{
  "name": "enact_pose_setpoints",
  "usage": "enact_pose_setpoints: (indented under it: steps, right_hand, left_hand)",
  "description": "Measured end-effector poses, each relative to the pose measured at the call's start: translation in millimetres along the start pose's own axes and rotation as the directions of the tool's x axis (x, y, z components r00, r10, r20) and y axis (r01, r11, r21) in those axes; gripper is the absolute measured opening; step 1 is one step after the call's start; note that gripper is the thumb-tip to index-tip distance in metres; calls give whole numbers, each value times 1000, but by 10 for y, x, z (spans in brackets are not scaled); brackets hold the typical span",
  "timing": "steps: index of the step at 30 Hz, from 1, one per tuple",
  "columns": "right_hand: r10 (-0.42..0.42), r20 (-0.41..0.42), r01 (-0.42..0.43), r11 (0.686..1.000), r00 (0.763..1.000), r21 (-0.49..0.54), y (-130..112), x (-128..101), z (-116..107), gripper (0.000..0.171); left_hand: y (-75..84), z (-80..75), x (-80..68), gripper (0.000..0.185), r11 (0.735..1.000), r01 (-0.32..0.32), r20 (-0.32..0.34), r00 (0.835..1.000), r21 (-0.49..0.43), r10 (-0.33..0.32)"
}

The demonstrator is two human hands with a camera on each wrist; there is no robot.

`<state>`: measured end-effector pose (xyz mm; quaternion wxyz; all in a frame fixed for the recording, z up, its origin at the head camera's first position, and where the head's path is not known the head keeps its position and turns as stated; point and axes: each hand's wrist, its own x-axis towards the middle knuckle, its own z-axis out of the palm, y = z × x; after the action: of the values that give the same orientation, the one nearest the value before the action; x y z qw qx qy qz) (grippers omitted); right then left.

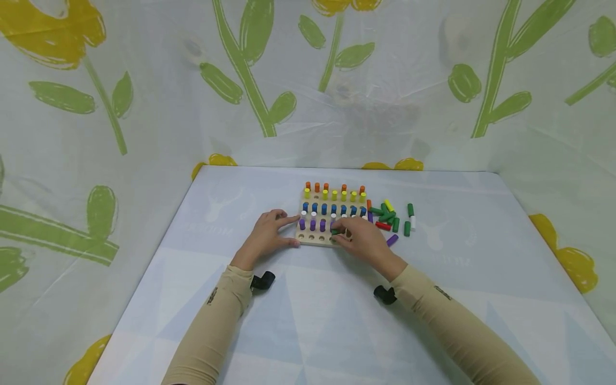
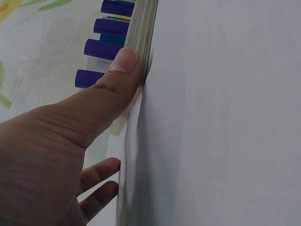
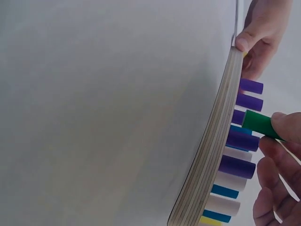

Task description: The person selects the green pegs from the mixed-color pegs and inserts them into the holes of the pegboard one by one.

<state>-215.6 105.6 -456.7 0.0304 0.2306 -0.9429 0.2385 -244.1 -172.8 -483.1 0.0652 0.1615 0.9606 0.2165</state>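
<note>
A wooden pegboard [image 1: 308,241] holds upright pegs in rows of orange, yellow, blue, white and purple. My left hand [image 1: 267,233] stands at its near left corner, the thumb [image 2: 126,60] pressing the front edge and the index finger reaching to the left side; its other fingers [image 2: 101,174] are loosely extended. Between thumb and fingertips my right hand [image 1: 363,238] pinches a green peg [image 3: 258,122]. That peg is close over the front row, where bare holes [image 1: 312,237] show at left. A purple peg [image 3: 237,167] stands behind. The right hand hides the board's near right part.
Loose pegs lie right of the board: several green pegs [image 1: 395,224], a red peg [image 1: 383,226], a yellow peg [image 1: 389,205], a white peg [image 1: 413,222] and a purple peg [image 1: 392,240] among them. The table [image 1: 308,310] meets a flower-printed curtain [image 1: 385,117] behind.
</note>
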Motion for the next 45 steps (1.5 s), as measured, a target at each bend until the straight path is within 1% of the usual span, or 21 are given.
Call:
enact_pose_setpoints:
  steps: [10,19,27,34,40,45]
  right_hand:
    - [-40,7,40,999,999,-6,-14,65,40,22]
    - [-73,16,73,997,997,-30,-91,138,61,22]
    - [-68,14,69,996,998,-54,-132,171,84,25]
    - [-97,9,97,993,995,-74,-145,210,120,22]
    - [-75,40,77,996,996,-46,-165,241,145,21]
    - [-75,37,77,996,996,-38,-198,250,144,21]
  left_hand:
    - [-7,15,16,81,1000,10,0,1000,-5,-10]
    - [-13,19,22,81,1000,16,4,1000,3,-16]
    - [-14,23,20,81,1000,18,1,1000,-1,-18]
    - [-13,28,22,81,1000,11,-8,1000,1,-11]
    - [-7,20,8,80,1000,1,-12,1000,-3,-1]
    - [12,7,-1,79,1000,-13,-15,1000,4,13]
